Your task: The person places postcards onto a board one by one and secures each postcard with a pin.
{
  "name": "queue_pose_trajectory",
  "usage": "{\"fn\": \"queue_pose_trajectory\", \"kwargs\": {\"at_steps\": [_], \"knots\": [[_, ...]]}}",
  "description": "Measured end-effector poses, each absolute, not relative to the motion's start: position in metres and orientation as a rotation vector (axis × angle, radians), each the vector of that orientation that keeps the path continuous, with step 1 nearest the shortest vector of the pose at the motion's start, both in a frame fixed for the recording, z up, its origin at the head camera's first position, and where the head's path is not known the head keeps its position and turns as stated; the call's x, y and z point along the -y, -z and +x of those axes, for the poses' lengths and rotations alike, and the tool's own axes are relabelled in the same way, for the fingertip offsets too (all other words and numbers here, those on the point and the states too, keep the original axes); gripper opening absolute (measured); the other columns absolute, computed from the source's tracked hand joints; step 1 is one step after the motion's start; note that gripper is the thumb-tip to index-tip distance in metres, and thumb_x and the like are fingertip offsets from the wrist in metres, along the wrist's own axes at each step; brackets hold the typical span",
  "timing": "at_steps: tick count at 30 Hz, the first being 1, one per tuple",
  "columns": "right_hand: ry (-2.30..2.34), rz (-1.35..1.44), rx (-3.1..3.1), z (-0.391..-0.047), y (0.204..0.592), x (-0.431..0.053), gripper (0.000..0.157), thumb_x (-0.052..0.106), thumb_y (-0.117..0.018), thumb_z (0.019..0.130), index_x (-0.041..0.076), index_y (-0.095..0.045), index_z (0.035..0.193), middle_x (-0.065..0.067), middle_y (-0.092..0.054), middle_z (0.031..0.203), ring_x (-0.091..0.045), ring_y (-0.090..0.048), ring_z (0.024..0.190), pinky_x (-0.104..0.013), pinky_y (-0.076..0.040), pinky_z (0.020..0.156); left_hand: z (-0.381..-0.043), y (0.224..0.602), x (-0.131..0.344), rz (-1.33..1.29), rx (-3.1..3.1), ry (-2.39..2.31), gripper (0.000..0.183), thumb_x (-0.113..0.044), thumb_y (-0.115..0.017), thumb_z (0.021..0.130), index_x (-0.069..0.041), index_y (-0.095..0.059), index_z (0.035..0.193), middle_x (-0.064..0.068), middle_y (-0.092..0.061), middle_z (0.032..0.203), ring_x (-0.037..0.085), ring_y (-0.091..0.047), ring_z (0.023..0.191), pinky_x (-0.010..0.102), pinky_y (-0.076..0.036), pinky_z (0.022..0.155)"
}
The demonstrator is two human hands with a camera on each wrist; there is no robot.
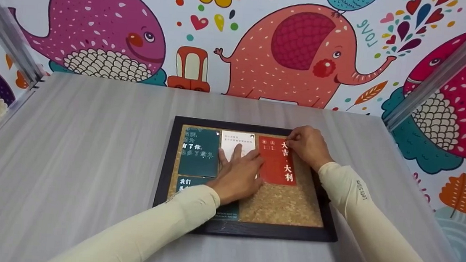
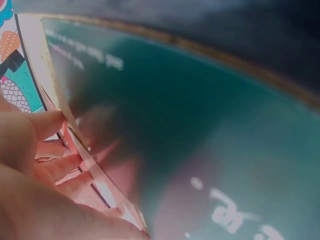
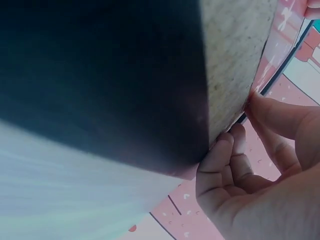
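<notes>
A cork board (image 1: 285, 205) in a black frame lies flat, bearing several printed cards. My left hand (image 1: 239, 174) rests with spread fingers on the white card (image 1: 232, 137) and at the left edge of the red card (image 1: 272, 164). At the red card's top right corner is my right hand (image 1: 309, 146). Its thumb and forefinger pinch together in the right wrist view, around a small pin-like thing mostly hidden by the fingertips. Left of the white card is a green card (image 1: 198, 161). The left hand and sleeve partly cover the lower green cards.
The board rests on a grey wood-grain table (image 1: 88, 148). Small pins show at the top right corners of the upper green and white cards. Behind the table stands a wall (image 1: 200, 27) printed with cartoon animals, with metal posts (image 1: 440, 73) at its sides.
</notes>
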State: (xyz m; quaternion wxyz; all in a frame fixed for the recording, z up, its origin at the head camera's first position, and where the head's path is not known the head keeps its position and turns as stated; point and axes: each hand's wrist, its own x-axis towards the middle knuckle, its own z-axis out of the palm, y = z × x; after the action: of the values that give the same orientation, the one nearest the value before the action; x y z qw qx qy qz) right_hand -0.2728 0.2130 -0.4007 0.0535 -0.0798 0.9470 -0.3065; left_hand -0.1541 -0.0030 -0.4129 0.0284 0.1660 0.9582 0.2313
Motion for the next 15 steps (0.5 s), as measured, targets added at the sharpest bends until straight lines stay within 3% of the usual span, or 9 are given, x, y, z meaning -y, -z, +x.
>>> {"fn": "queue_pose_trajectory", "kwargs": {"at_steps": [5, 15], "knots": [[0.926, -0.308, -2.887, -0.27, 0.403, -0.217, 0.018, 0.005, -0.073, 0.104, -0.005, -0.081, 0.116, -0.023, -0.078, 0.116, -0.034, -0.07, 0.104, -0.048, -0.062, 0.091, -0.154, 0.413, 0.002, 0.503, -2.942, -0.704, 0.047, -0.031, -0.072, 0.105, -0.018, -0.067, 0.15, 0.003, -0.05, 0.169, 0.052, -0.03, 0.16, 0.091, -0.012, 0.117], [1.018, -0.354, -2.93, -0.254, 0.402, -0.232, 0.014, 0.004, -0.074, 0.104, -0.004, -0.081, 0.113, -0.02, -0.079, 0.111, -0.029, -0.067, 0.094, -0.032, -0.056, 0.076, -0.154, 0.414, 0.004, 0.538, -2.962, -0.754, 0.043, -0.028, -0.073, 0.104, -0.015, -0.07, 0.145, 0.005, -0.055, 0.163, 0.053, -0.033, 0.157, 0.093, -0.014, 0.115]]}}
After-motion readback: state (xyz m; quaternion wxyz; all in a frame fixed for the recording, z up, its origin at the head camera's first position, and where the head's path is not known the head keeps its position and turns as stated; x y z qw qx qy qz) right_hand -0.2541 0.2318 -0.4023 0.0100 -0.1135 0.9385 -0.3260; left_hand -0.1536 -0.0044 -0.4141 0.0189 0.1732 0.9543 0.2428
